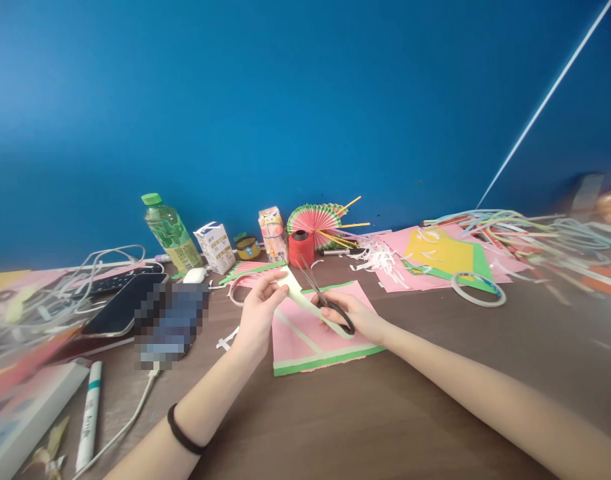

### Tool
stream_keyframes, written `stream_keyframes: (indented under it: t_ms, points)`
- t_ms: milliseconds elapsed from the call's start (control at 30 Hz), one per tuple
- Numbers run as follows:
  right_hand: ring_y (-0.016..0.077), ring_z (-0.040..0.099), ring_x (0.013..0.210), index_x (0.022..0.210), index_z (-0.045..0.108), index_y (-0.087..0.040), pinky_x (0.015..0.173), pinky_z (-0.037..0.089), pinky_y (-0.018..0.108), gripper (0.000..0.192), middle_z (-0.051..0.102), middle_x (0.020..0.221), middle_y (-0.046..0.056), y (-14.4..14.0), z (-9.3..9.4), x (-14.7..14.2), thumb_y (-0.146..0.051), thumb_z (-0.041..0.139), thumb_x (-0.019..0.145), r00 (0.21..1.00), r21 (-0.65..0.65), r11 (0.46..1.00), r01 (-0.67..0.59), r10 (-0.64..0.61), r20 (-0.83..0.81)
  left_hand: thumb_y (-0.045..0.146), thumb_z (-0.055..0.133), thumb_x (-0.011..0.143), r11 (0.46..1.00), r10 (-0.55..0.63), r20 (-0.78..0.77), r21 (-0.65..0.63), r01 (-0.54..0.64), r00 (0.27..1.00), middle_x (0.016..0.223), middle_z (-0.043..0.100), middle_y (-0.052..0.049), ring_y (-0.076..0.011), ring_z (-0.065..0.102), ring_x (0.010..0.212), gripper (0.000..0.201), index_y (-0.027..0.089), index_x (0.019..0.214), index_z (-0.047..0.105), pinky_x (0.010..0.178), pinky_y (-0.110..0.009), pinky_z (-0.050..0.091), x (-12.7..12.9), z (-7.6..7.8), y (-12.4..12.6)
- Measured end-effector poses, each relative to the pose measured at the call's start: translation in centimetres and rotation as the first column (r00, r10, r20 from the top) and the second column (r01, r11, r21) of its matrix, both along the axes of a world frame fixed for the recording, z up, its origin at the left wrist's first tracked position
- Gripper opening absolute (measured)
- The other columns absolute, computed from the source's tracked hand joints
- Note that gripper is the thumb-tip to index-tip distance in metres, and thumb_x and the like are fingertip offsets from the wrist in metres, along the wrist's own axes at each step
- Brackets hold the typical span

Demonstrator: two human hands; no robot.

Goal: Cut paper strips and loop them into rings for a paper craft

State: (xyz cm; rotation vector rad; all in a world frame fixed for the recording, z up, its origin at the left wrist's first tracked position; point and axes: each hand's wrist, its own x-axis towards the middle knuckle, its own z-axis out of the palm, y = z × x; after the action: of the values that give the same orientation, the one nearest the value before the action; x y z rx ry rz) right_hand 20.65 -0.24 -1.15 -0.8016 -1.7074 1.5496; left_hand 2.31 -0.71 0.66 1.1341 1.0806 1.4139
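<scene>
Between the thumb and fingers of my left hand (pixel 261 303) is a pale green paper strip (pixel 305 305), slanting down to the right. My right hand (pixel 353 312) grips black-handled scissors (pixel 343 316), whose blades point up and to the left, slightly apart, beside the strip. Under both hands lies a pink paper sheet (pixel 298 337) with a green band and a pale band along its near edge. Another pale strip crosses the sheet diagonally. Some of my right fingers are hidden behind the scissors and strip.
A red thread spool (pixel 301 249), a watermelon-patterned paper fan (pixel 310 223), a small carton (pixel 215 248) and a green-capped bottle (pixel 171 233) stand along the blue wall. Phones and cables lie left. Paper scraps (pixel 383 260), coloured sheets and a tape roll (pixel 478 289) lie right.
</scene>
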Motion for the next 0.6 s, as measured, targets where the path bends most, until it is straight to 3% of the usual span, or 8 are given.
stream_keyframes:
  t_ms: [100, 233, 400, 600]
  points:
    - [0.0125, 0.049, 0.066, 0.095, 0.051, -0.016, 0.061, 0.042, 0.026, 0.031, 0.048, 0.073, 0.0, -0.2, 0.0, -0.1, -0.04, 0.053, 0.076, 0.999, 0.031, 0.998, -0.052, 0.052, 0.018, 0.025, 0.065, 0.063, 1.0, 0.025, 0.018, -0.001, -0.025, 1.0, 0.059, 0.052, 0.006, -0.0094, 0.052, 0.064, 0.049, 0.022, 0.11, 0.05, 0.065, -0.021, 0.04, 0.1, 0.4, -0.2]
    - [0.0105, 0.042, 0.065, 0.092, 0.054, -0.017, 0.06, 0.037, 0.023, 0.027, 0.043, 0.074, 0.0, -0.4, 0.0, -0.3, -0.039, 0.053, 0.077, 0.995, 0.125, 0.989, -0.081, 0.073, 0.071, 0.023, 0.065, 0.061, 0.997, 0.073, -0.015, 0.009, -0.073, 0.997, 0.053, 0.051, 0.008, -0.0092, 0.052, 0.058, 0.064, 0.022, 0.12, 0.041, 0.065, -0.024, 0.042, 0.4, 1.0, -0.4]
    - [0.0075, 0.035, 0.053, 0.095, 0.053, -0.017, 0.052, 0.032, 0.022, 0.027, 0.038, 0.066, -0.003, -0.6, 0.1, -0.4, -0.039, 0.051, 0.078, 0.99, 0.116, 0.989, -0.089, 0.075, 0.121, 0.022, 0.063, 0.063, 0.994, 0.097, -0.089, 0.057, -0.092, 0.991, 0.052, 0.051, 0.008, -0.0085, 0.051, 0.056, 0.061, 0.021, 0.12, 0.041, 0.064, -0.023, 0.041, 0.4, 1.1, -0.6]
    - [0.0076, 0.033, 0.051, 0.091, 0.053, -0.017, 0.048, 0.03, 0.021, 0.03, 0.037, 0.065, -0.003, -0.6, -0.2, -0.3, -0.044, 0.051, 0.077, 0.988, 0.111, 0.99, -0.084, 0.068, 0.139, 0.024, 0.063, 0.063, 0.997, 0.067, -0.096, 0.029, -0.065, 0.993, 0.052, 0.051, 0.007, -0.0097, 0.051, 0.056, 0.053, 0.019, 0.113, 0.047, 0.063, -0.023, 0.041, 0.5, 0.9, -0.6]
